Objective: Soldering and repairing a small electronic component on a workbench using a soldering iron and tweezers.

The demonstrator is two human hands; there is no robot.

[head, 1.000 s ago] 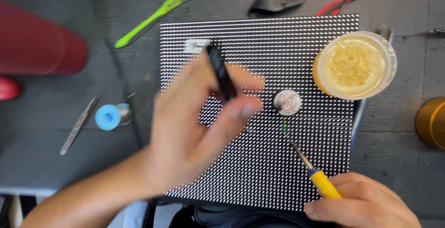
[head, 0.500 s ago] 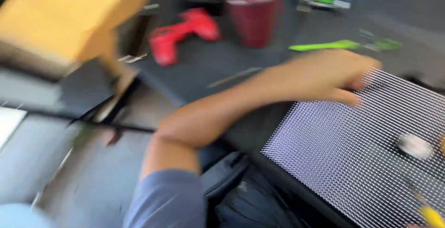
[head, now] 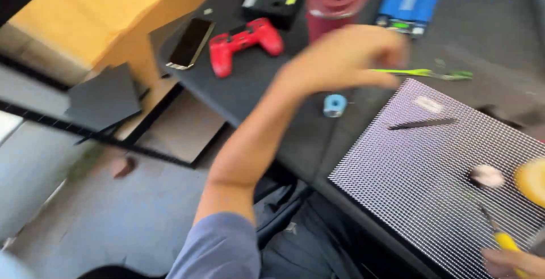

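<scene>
1. Left hand [head: 346, 57], upper centre of frame: raised over the black table [head: 267, 91], fingers loosely curled, blurred; whether it holds anything cannot be told.
2. Dotted panel [head: 431, 182], lower right: lies flat as a work surface; a black stick [head: 423, 124] rests on it.
3. Right hand [head: 514, 262], bottom right corner: fingers closed around a yellow-handled tool [head: 502, 236], tip over the panel.
4. Blue spool [head: 335, 105]: on the table just below the left hand.
</scene>
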